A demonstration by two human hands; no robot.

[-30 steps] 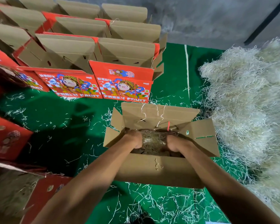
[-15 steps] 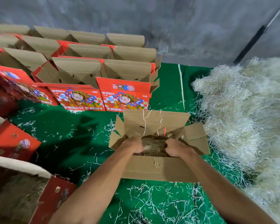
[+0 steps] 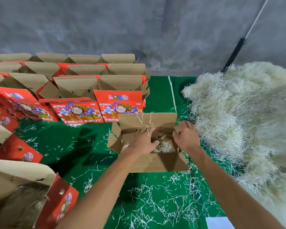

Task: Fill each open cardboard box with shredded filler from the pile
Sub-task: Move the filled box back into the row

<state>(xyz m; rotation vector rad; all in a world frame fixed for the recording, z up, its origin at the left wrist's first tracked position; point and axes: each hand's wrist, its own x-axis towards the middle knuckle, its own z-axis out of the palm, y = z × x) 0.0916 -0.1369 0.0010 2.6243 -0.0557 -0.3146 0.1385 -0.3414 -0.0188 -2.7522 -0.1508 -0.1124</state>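
Resting over open box (image 3: 157, 162): left hand (image 3: 143, 142) fingers spread; right hand (image 3: 186, 138) gripping right flap.

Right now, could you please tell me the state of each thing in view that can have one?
Open box: flaps up, some shredded filler inside.
Left hand: over the box, fingers spread, holding nothing.
Right hand: at the box's right flap; whether it grips the flap is unclear.
Filler pile: heaped loose on the right.
Rows of red boxes: lids standing open.
Near-left red box: open, filler inside.
Green mat: strewn with stray shreds.
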